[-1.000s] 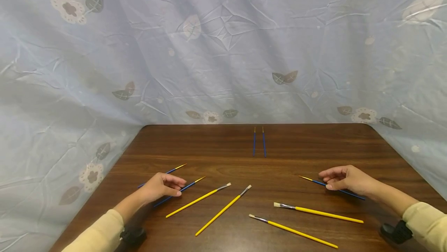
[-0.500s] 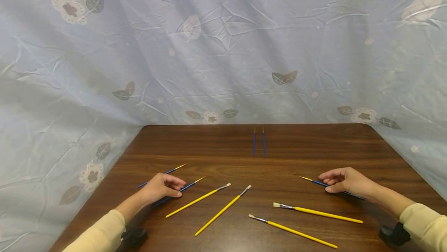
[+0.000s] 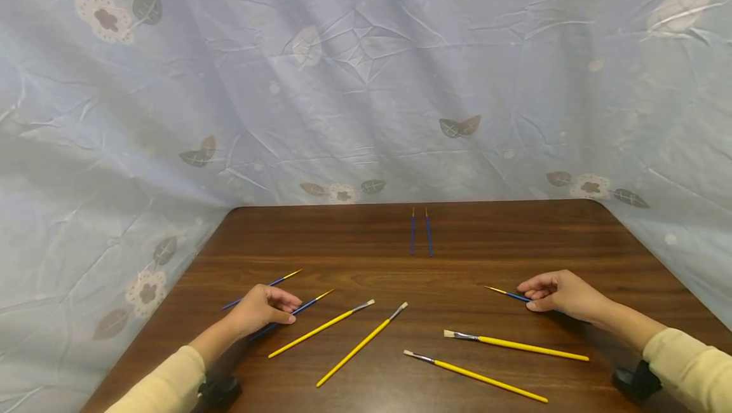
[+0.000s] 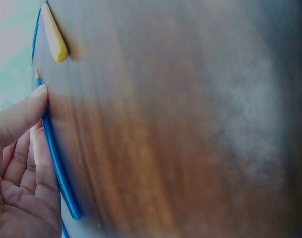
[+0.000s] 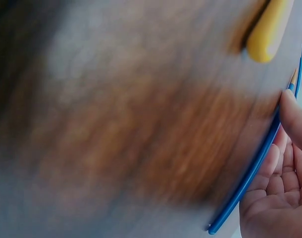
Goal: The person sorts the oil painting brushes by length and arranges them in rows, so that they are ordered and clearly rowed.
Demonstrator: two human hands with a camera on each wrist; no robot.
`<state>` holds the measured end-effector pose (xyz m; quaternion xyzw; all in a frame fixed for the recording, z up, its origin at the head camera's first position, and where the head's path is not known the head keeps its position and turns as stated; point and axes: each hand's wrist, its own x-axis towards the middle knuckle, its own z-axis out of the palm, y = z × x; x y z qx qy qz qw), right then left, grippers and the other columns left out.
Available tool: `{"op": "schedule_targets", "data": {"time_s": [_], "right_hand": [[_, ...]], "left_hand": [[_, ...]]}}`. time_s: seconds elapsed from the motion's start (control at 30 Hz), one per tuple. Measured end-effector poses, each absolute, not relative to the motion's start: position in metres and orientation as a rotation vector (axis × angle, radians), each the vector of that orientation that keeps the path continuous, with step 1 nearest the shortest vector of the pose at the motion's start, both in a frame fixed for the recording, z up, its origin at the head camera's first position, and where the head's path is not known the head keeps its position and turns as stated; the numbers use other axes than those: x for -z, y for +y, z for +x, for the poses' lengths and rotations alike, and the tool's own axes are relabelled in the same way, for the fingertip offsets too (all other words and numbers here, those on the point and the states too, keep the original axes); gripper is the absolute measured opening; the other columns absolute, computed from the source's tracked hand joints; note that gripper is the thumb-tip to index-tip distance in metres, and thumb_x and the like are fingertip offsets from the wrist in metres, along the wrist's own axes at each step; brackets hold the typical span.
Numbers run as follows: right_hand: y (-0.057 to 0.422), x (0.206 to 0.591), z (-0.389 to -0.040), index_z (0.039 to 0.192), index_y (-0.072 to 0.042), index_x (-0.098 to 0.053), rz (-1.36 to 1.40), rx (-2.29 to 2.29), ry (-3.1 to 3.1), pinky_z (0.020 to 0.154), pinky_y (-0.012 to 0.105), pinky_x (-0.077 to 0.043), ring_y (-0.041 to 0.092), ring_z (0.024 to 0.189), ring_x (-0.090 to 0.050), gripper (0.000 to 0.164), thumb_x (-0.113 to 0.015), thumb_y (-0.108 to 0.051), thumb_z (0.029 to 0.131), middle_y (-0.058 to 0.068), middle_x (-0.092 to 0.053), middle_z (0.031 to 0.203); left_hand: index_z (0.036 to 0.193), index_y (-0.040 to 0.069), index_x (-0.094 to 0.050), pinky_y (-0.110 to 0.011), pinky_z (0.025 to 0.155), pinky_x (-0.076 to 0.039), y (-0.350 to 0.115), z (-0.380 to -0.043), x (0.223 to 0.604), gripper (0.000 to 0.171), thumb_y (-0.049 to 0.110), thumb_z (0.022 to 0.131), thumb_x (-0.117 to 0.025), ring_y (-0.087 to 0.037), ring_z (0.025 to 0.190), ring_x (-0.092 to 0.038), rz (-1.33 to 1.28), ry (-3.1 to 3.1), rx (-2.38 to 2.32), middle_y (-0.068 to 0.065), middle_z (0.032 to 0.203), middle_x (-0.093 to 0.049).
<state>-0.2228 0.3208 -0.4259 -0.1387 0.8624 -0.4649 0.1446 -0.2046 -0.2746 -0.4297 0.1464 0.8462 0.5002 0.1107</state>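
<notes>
At the left of the table, my left hand [image 3: 260, 308] pinches a thin blue paintbrush [image 3: 313, 302] between thumb and fingers, its gold tip pointing away to the right. The left wrist view shows the thumb laid across the blue handle [image 4: 57, 161] close to the tip. My right hand [image 3: 569, 295] pinches another blue paintbrush [image 3: 515, 296], tip toward the left; the hand and wrist hide its rear part in the head view. That handle [image 5: 250, 173] runs past the curled fingers in the right wrist view. A further blue paintbrush [image 3: 280, 280] lies just behind my left hand.
Two blue paintbrushes, one left [image 3: 413, 235] and one right [image 3: 429, 235], lie side by side at the table's back. Several yellow paintbrushes lie in front, including one [image 3: 366, 340] near the middle and another [image 3: 532, 347] before my right hand. Patterned cloth [image 3: 366, 114] hangs behind.
The head view has shifted slightly. The rear end of the right paintbrush, visible past the wrist before, is now hidden behind it. Both hands stay in nearly the same places.
</notes>
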Motion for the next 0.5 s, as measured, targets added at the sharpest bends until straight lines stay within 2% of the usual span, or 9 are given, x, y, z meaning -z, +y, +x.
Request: {"op": "schedule_targets", "data": {"time_s": [0.2,0.5], "right_hand": [[0.3188,0.4242,-0.2215,0.113,0.007,-0.067,-0.413,1.302,2.542,0.066,0.026,-0.053,0.017,0.08,-0.058,0.038,-0.078,-0.013,0.082,0.008,-0.066,0.093],[0.317,0.4238,-0.2217,0.112,0.004,-0.068,-0.374,1.276,2.563,0.068,0.028,-0.054,0.022,0.085,-0.06,0.033,-0.076,-0.013,0.085,0.008,-0.068,0.096]], "left_hand": [[0.102,-0.007,-0.071,-0.023,0.068,-0.054,-0.2749,-0.2057,0.4308,0.025,0.0,0.079,-0.078,-0.022,0.082,-0.062,0.455,2.512,-1.45,-0.013,0.091,-0.07],[0.1,-0.005,-0.072,-0.023,0.067,-0.053,-0.2734,-0.205,0.4277,0.02,0.002,0.082,-0.075,-0.02,0.082,-0.062,0.477,2.543,-1.413,-0.013,0.091,-0.071]]}}
